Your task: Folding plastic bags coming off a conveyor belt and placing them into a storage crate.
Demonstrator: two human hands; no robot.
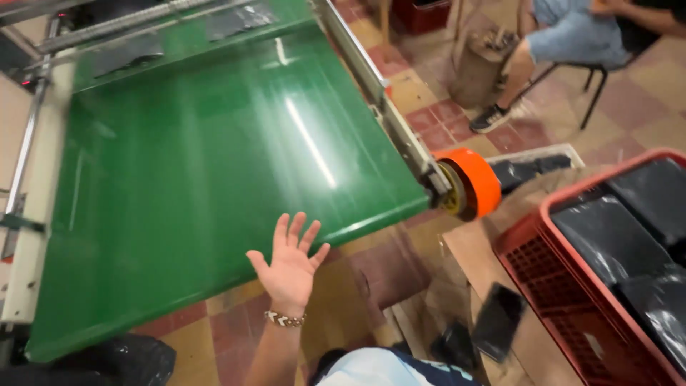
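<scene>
A smooth, glossy green conveyor belt slopes across a metal frame, its near edge just beyond the one hand in view, which is spread open, palm forward, fingers splayed, grasping nothing; which hand it is I cannot tell. A beaded bracelet circles the wrist. An orange roller caps the belt's right corner. To the right stands a red plastic crate of black bags. Checked floor tiles lie open below.

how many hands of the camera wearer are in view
1. One open hand, palm up with fingers spread and a beaded bracelet at the wrist, sits at the near edge of the green conveyor belt. The other hand is out of frame.
</scene>
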